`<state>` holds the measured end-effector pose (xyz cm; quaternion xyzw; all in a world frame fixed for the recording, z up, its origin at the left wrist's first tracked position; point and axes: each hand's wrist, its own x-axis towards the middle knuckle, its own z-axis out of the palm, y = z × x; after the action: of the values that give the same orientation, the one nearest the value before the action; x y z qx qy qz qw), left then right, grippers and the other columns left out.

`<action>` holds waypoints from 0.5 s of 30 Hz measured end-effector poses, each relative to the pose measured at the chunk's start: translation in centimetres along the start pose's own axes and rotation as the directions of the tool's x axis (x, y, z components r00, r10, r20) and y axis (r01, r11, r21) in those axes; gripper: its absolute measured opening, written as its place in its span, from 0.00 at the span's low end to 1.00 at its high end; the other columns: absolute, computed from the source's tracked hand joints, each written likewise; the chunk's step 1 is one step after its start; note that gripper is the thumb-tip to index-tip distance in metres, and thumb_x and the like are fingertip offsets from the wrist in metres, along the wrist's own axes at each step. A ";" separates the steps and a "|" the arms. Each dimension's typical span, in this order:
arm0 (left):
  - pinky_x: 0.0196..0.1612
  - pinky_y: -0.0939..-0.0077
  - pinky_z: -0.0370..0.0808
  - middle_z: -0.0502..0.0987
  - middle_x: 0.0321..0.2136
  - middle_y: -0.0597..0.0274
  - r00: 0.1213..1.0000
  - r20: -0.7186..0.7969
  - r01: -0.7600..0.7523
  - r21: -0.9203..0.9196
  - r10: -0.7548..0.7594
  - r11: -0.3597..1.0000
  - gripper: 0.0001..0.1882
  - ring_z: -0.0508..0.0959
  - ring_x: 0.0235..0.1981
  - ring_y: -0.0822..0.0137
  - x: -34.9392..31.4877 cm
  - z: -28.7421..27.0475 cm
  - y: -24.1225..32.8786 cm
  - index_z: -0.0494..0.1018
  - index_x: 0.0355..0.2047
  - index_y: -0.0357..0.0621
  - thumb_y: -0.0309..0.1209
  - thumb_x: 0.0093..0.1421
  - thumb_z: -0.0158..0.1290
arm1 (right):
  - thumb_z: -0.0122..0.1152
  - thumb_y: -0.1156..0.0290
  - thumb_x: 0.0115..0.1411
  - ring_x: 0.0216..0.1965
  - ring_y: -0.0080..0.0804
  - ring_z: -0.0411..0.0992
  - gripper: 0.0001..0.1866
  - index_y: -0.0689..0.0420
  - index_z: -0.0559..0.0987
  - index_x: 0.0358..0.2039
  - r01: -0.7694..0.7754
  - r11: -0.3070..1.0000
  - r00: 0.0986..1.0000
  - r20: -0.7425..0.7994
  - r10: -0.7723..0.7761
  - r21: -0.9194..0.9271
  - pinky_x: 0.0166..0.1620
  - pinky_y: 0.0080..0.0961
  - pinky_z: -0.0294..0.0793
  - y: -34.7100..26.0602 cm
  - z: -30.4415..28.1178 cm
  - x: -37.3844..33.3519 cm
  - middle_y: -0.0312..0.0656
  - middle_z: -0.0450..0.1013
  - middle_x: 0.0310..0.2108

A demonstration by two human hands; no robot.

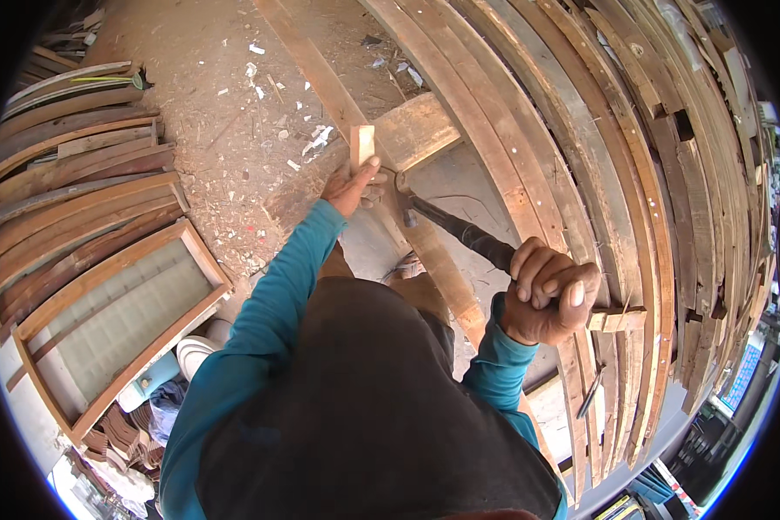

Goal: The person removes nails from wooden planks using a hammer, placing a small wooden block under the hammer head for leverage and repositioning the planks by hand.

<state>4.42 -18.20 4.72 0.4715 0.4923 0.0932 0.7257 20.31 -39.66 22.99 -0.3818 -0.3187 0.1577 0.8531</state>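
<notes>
My left hand (348, 187) is closed around a short block of pale wood (362, 146), which sticks up beyond my thumb. Under that hand, a long narrow plank (321, 82) runs diagonally across the work spot. My right hand (553, 290) grips a hammer by its dark wrapped handle (464, 230). The metal hammer head (402, 192) is over the plank, just right of my left fingers. Whether it touches the plank or the block I cannot tell. A thick, wide timber (416, 130) lies beyond the hammer head, crossing near the plank.
Long boards (529, 113) are stacked along the right, with a small wood offcut (617, 321) and a dark slim tool (590, 394) on them. At left, wooden frames (87, 208) lean beside a framed panel (121, 321). Scraps and shavings litter the dirt floor (208, 113).
</notes>
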 end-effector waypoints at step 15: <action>0.57 0.57 0.73 0.75 0.53 0.37 0.803 0.437 -0.595 0.592 0.404 0.543 0.40 0.76 0.54 0.45 -1.3 9.8 0.2 0.70 0.56 0.29 0.53 0.56 0.64 | 0.63 0.67 0.65 0.19 0.18 0.62 0.17 0.58 0.70 0.22 -0.328 0.758 0.914 0.014 0.406 -0.564 0.25 0.20 0.60 -4.1 1.1 -0.2 0.35 0.68 0.18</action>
<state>11.71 -24.71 6.34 0.8402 0.2372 0.0425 0.4857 19.54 -41.85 26.61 -0.6538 -0.3263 0.2494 0.6356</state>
